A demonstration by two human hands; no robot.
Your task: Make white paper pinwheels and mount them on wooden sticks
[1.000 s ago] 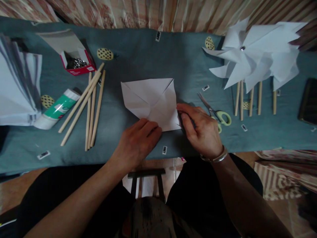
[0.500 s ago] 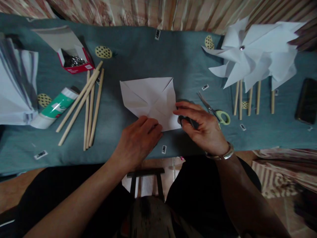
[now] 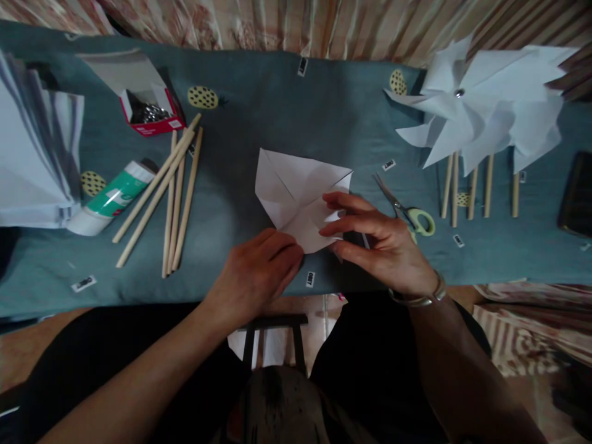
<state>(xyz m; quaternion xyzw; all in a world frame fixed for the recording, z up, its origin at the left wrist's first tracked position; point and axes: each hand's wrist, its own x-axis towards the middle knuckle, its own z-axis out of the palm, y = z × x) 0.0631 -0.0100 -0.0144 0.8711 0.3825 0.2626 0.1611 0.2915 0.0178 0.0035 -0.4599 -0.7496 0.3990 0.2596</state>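
A white sheet of paper (image 3: 303,179) with cuts running in from its corners lies in front of me, turned at an angle, its lower edge between my hands. My left hand (image 3: 261,271) is closed, its fingers pinching the near corner. At the right side my right hand (image 3: 374,240), with a metal bracelet on its wrist, has its curled fingers over the paper and its thumb at the edge, holding it. Part of that edge is hidden by the fingers. Scissors (image 3: 411,213) with light green handles rest just beyond my right hand.
Several wooden sticks (image 3: 155,191), a green-and-white glue stick (image 3: 118,194), a red box (image 3: 157,120) of metal fasteners and a stack of paper (image 3: 32,154) lie left. White pinwheels (image 3: 485,102) on sticks and a dark phone (image 3: 576,194) lie right on the teal tablecloth (image 3: 259,86).
The paper has turned clockwise and shifted right. My right hand has moved down slightly and reaches further over its right side; my left hand keeps its pinch at the near edge.
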